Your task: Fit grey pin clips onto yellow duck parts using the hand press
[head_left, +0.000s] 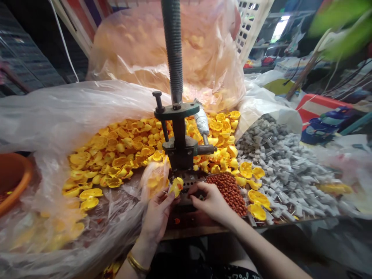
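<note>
My left hand [161, 209] pinches a small yellow plastic piece [176, 186], shaped like a little duck, between thumb and fingers. Just right of it, my right hand [207, 199] has its thumb and forefinger drawn together over the metal base of a hand press [179, 153]; whatever sits between those fingertips is hidden. The press's threaded column rises in front of me, with a lever wrapped in silvery tape at its right. Beside my right hand lies a heap of small reddish-brown beads [228, 192].
Yellow half shells [122, 145] are piled behind the press, partly under clear plastic sheeting [72, 100]. Grey blocks with thin metal pins [286, 166] cover the right side. An orange tub [17, 180] stands at the left, and a full plastic bag [139, 42] leans at the back.
</note>
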Tool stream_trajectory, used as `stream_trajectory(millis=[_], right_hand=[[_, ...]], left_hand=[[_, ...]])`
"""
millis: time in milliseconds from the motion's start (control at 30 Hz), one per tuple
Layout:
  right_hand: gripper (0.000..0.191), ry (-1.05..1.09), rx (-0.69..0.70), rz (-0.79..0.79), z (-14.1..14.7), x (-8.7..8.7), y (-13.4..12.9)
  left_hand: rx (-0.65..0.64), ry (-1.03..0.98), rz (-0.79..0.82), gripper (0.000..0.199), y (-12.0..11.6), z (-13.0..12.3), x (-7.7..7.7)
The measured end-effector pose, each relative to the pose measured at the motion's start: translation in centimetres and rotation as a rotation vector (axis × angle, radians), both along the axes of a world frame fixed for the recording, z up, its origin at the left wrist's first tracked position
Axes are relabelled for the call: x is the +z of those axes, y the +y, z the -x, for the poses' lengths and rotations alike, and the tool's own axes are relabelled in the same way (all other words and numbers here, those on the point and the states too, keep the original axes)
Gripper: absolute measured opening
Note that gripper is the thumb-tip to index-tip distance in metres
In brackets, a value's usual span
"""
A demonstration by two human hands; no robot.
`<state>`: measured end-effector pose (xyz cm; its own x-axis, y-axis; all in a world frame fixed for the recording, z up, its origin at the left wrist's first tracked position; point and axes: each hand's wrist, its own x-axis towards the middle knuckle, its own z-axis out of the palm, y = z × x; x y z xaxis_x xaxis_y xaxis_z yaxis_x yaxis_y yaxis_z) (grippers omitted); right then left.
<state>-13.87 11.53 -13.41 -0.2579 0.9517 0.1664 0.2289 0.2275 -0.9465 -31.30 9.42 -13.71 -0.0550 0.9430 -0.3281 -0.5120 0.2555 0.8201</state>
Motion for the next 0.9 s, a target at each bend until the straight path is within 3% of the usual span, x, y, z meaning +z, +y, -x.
stream_trajectory(millis=[200,400,500,600,700,800,900], right_hand=[[0.013,0.324,-0.036,0.141,2.7,-0.9,-0.4],[0.015,0.34,0.019,0.165,1.9,-0.7,0.0],[0.01,0.164,-0.003,-0.011,1.9,-1.4,0.7],[0.011,-0.262,-0.147,-0.243,2.3,-2.5,1.7],[0.013,-0.614,-0.271,-0.294,1.9,-3.1,2.7],[0.015,-0.526,-0.38,-0.31,0.0,-1.9,4.2],[0.023,-0.274,-0.627,-0.405,-2.8,1.0,6.7]], left_hand=[[-0.024,0.001,-0.017,0.035,-0.1,0.0,-0.2],[-0.071,-0.003,-0.007,0.035,0.0,0.5,0.3],[-0.091,0.082,-0.024,0.036,0.6,0.8,-0.2],[-0.097,0.326,-0.123,0.036,2.2,1.0,-1.1],[-0.082,0.554,-0.254,0.029,4.0,1.0,-1.8],[-0.143,0.636,-0.331,0.023,5.2,1.2,-1.6],[-0.206,0.727,-0.405,0.023,5.6,1.3,-1.3]])
